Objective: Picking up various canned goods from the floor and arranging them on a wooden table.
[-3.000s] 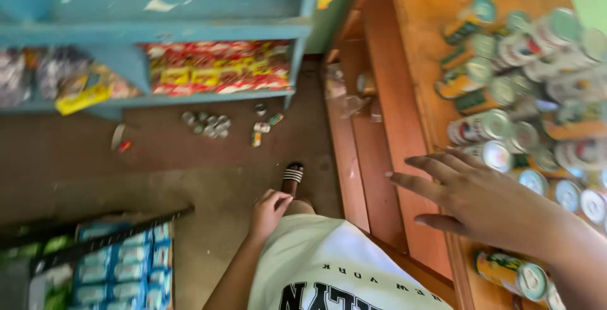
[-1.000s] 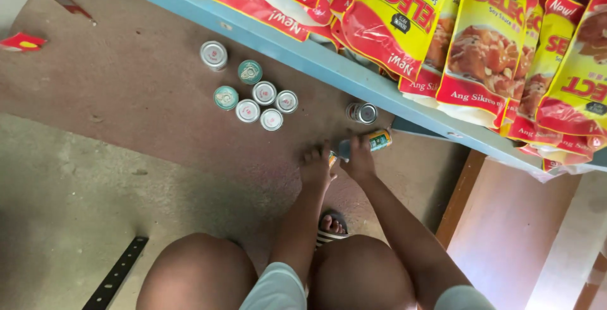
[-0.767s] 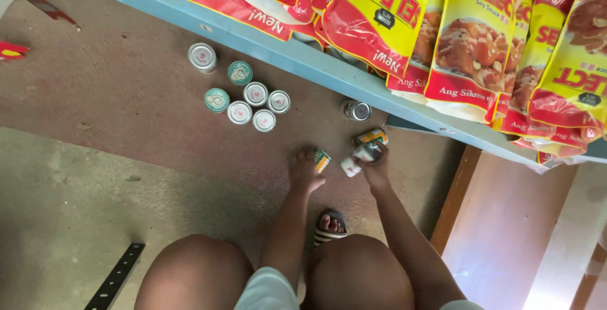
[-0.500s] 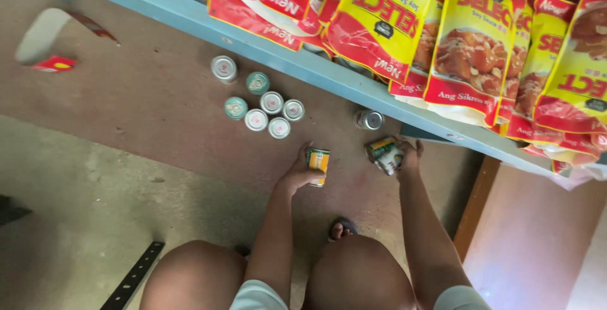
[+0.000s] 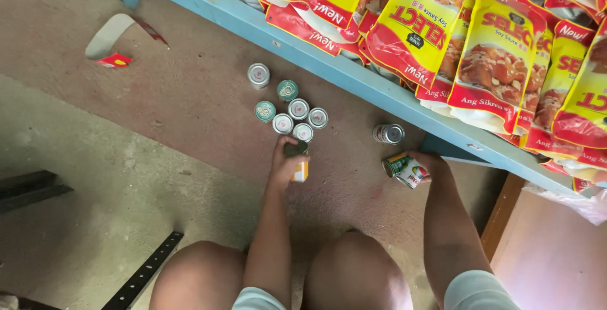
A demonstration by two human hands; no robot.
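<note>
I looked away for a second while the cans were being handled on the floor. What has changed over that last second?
The left hand carried its yellow-labelled can away from the right hand, toward the cluster of upright cans, and now holds it right at the cluster's near edge. The right hand drew apart to the right, still gripping a tilted can. The cluster, the lone can under the blue shelf and the hanging pouches stayed put.

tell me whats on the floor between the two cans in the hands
Nothing: in the head view, only bare brown floor separates the left hand's can from the right hand's tilted can.
</note>
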